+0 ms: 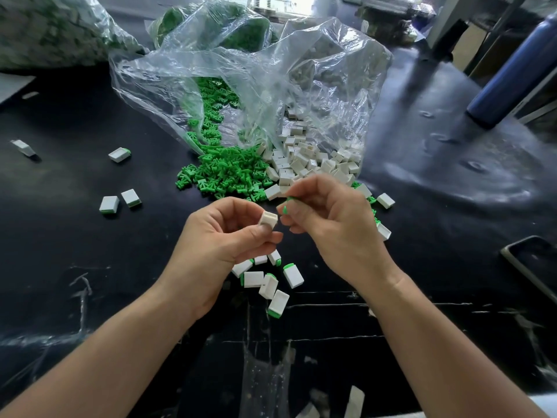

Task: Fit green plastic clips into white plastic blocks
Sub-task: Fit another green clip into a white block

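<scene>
Fingers point(238, 208) of left hand point(217, 239) pinched a white block point(268, 220). Right hand point(328, 218) pinched a green clip point(285, 209) just beside it. Assembled blocks point(277, 282) lay on counter point(90, 267) below.

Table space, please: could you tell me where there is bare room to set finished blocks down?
Bare table lies left of the left hand, below the two finished blocks; also right, between bottle and phone. Crowded: clip pile, block pile, finished heap.
</scene>
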A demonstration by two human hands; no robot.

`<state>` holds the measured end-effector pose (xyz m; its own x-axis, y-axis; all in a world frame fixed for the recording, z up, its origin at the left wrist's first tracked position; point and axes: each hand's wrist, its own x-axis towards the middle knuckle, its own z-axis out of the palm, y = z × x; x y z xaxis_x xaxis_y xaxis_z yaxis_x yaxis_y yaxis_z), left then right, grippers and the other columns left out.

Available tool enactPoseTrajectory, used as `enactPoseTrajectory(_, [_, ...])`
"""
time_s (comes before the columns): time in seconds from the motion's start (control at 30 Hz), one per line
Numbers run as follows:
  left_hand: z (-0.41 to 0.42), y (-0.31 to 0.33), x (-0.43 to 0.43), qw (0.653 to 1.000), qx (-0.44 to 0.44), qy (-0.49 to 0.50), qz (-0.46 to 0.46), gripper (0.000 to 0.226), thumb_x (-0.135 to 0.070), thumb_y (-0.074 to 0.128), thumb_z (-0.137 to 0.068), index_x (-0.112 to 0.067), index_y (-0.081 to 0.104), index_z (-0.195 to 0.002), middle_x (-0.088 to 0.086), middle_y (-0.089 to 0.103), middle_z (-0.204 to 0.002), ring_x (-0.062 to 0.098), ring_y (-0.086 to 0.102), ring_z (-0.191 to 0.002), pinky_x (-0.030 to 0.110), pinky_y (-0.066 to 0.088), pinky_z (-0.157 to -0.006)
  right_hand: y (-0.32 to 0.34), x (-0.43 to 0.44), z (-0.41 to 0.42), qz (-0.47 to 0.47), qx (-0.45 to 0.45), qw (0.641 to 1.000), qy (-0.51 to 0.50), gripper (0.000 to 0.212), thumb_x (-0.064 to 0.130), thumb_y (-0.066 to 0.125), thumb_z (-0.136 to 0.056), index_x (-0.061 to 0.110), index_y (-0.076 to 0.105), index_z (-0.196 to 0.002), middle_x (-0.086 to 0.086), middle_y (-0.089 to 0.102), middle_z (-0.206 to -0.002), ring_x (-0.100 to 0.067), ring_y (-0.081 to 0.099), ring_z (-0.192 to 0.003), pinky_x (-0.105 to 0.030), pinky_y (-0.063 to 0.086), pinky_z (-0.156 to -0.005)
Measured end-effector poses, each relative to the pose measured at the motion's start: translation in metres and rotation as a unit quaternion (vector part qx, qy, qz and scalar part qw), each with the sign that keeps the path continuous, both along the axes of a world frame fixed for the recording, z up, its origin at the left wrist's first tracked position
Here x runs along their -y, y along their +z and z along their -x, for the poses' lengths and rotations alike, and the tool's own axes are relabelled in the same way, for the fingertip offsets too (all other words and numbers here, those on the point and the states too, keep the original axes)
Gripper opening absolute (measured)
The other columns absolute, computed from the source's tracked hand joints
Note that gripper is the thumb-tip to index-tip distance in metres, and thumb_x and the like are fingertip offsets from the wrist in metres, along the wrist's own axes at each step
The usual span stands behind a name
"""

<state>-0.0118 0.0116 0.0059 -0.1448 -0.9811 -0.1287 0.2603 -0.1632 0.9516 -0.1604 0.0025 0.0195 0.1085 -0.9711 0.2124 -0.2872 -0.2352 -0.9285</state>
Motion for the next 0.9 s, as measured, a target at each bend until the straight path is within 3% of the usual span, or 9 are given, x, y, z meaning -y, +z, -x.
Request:
enactPoseTrajectory(0.23, [-0.0001,-0.0001,-0.0006,0.999,0.034,0.002,0.028,0.019,-0.013,0.069,-0.058,-0.006,0.063,-0.075,0.010,0.070,-0.071,0.018,0.069,-0.063,0.020,0.053,-0.054,0.0014,-0.0009,-0.0019,-0.023,0.094,0.995,0.020,0.017,0.001,0.066,-0.080,0.018,0.067,-0.078,0.006,0.065,-0.068,-0.005,0.061,-0.062,-0.019,0.050,-0.057])
enactPoseTrajectory(0.9, [0.0027,0.0000,-0.0050,0.995,0.069,0.017,0.067,0.014,-0.013,0.068,-0.062,-0.007,0.069,-0.075,0.005,0.069,-0.062,0.011,0.064,-0.055,0.018,0.052,-0.055,-0.0062,-0.0016,-0.0075,0.010,0.024,1.000,-0.002,0.025,0.007,0.069,-0.080,0.031,0.062,-0.074,0.010,0.064,-0.066,-0.006,0.064,-0.063,-0.020,0.054,-0.059])
